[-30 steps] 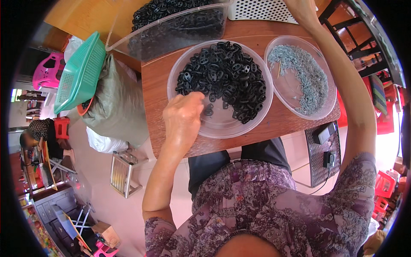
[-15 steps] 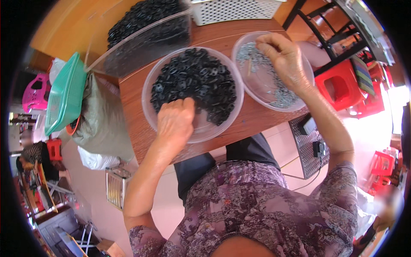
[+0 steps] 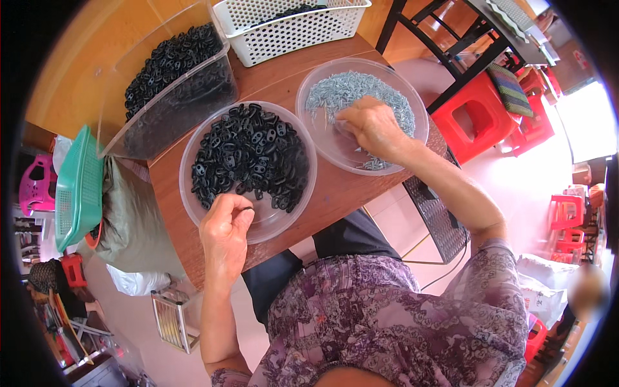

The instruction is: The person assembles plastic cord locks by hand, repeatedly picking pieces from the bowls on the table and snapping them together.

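At the near left rim of a round clear tub [image 3: 311,169], my left hand [image 3: 224,226] pinches a small black plastic piece [image 3: 248,208] between thumb and forefinger. Loose oval black pieces with two holes [image 3: 258,138] fill most of that tub. My right hand [image 3: 374,126] is in the second round clear tub [image 3: 419,122], its bent fingers down at the edge of a heap of small, thin silvery metal pieces [image 3: 348,88]. The fingertips are turned away, so what they hold, if anything, is hidden.
Behind the left tub stands a clear box [image 3: 187,90] of similar black pieces. A white perforated basket [image 3: 296,35] sits at the table's back edge. Red stools [image 3: 467,122] and a dark rack [image 3: 445,39] stand to the right, a green basket [image 3: 80,187] to the left.
My left hand has come up out of the black pieces with one in its fingertips. My right hand has gone lower, to the metal heap. The whole view has shifted.
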`<state>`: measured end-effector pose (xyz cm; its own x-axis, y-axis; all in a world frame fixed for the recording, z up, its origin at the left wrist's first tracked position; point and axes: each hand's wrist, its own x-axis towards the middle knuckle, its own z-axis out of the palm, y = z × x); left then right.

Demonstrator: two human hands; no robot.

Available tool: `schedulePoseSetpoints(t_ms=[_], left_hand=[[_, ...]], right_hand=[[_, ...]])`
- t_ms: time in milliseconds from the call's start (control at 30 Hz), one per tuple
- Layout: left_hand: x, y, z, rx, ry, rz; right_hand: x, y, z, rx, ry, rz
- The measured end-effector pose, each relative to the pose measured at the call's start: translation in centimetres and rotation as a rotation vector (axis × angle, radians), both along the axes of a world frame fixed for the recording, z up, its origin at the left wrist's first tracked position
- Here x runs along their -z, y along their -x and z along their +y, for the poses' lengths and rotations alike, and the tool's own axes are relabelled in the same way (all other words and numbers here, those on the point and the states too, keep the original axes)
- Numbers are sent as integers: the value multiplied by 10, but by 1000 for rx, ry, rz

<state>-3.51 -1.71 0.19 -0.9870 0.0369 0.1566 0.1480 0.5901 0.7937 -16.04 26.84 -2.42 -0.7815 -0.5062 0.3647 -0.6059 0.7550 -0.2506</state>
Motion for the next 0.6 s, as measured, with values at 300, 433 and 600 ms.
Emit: schedulePoseSetpoints(t_ms=[300,433,600], left_hand=[[1,-9,10,-22,-655,-170],[3,-10,17,-22,-680,-168],[3,-11,18,-31,-668,-178]], right_hand=[[1,9,-1,-41,144,-3],[0,10,-7,-28,95,28],[-4,8,-10,-101,66,-74]])
